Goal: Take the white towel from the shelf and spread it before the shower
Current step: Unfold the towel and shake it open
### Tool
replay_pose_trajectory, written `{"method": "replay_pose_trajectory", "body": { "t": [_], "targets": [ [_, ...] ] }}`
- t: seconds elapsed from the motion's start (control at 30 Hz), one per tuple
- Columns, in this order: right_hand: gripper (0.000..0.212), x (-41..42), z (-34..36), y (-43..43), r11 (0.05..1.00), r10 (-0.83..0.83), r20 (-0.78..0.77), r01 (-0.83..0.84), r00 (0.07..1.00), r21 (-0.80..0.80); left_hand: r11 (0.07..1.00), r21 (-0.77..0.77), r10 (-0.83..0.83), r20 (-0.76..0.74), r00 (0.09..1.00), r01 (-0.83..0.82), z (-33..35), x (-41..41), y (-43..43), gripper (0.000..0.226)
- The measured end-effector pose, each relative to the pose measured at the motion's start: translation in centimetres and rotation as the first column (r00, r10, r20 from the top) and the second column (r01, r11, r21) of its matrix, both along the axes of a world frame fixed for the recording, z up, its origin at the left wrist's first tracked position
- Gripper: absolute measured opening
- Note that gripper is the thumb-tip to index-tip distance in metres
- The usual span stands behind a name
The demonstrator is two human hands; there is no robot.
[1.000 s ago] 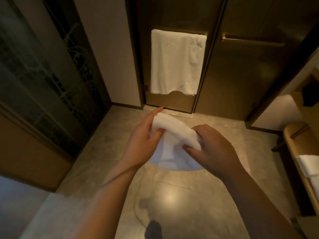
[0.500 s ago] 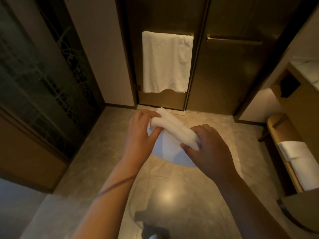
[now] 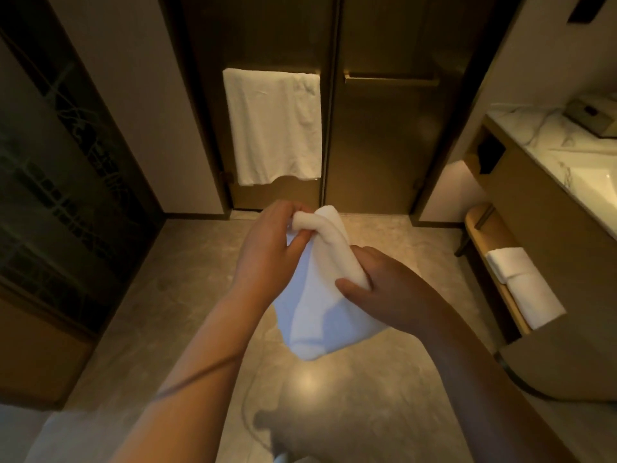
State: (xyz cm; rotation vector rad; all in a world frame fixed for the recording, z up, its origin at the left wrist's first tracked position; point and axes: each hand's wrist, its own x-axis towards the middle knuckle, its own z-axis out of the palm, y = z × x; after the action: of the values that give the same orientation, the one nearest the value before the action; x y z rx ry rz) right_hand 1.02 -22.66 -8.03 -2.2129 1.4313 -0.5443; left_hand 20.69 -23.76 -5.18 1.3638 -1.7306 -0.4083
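The room is dim and yellow-brown. A bright spot of glare shines on the glossy grey stone floor (image 3: 305, 382) at lower middle. The white marble counter (image 3: 567, 152) glows at right. Edges bend, and corners look perhaps slightly blurry.

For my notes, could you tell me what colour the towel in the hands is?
Plain white, no pattern; the towel shows best in the head view.

I note a glossy tiled floor (image 3: 384, 396), bronze glass doors (image 3: 377, 135), a dark patterned panel (image 3: 66, 182) left, dim warm lighting
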Motion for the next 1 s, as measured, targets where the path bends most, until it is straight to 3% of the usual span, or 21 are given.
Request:
{"method": "replay_pose_trajectory", "body": {
  "t": [0.3,0.47,0.53,0.6,0.63,0.7,0.8,1.0],
  "targets": [
    [0.036,-1.2,-0.4,0.5,0.974,-0.205,0.027,0.207,0.978,-0.092,0.997,-0.072,-0.014,0.023,1.0,0.015,1.4,-0.8,0.3,0.016],
    [0.044,-2.0,-1.3,0.4,0.965,-0.25,0.096,0.241,0.963,0.102,0.992,-0.124,-0.007,0.054,0.999,0.014,1.7,-2.1,-0.2,0.014],
    [0.068,-2.5,-1.6,0.3,0.973,-0.179,0.162,0.151,0.97,0.174,0.991,-0.133,-0.018,0.075,0.997,0.028,1.7,-2.6,-0.5,0.014],
    [0.095,-3.3,-1.8,0.5,0.97,-0.026,0.299,-0.049,0.954,0.24,0.989,-0.141,-0.028,0.09,0.996,0.041,1.7,-3.0,-0.7,0.014],
    [0.098,-3.9,-2.2,0.6,0.957,0.034,0.355,-0.133,0.934,0.259,0.989,-0.142,-0.032,0.088,0.996,0.044,1.7,-3.1,-0.8,0.014],
    [0.081,-5.1,-3.0,1.2,0.93,0.04,0.412,-0.184,0.91,0.317,0.989,-0.142,-0.032,0.079,0.996,0.043,1.6,-3.2,-0.9,0.015],
    [0.055,-6.8,-5.0,1.9,0.904,-0.075,0.387,-0.102,0.919,0.415,0.99,-0.141,-0.015,0.091,0.996,0.028,1.4,-3.2,-0.9,0.015],
    [0.024,-7.6,-7.4,1.5,0.975,-0.197,0.133,0.18,0.971,0.134,0.991,-0.131,0.03,0.112,0.993,-0.016,1.3,-2.4,-0.7,0.017]
  ]
}}
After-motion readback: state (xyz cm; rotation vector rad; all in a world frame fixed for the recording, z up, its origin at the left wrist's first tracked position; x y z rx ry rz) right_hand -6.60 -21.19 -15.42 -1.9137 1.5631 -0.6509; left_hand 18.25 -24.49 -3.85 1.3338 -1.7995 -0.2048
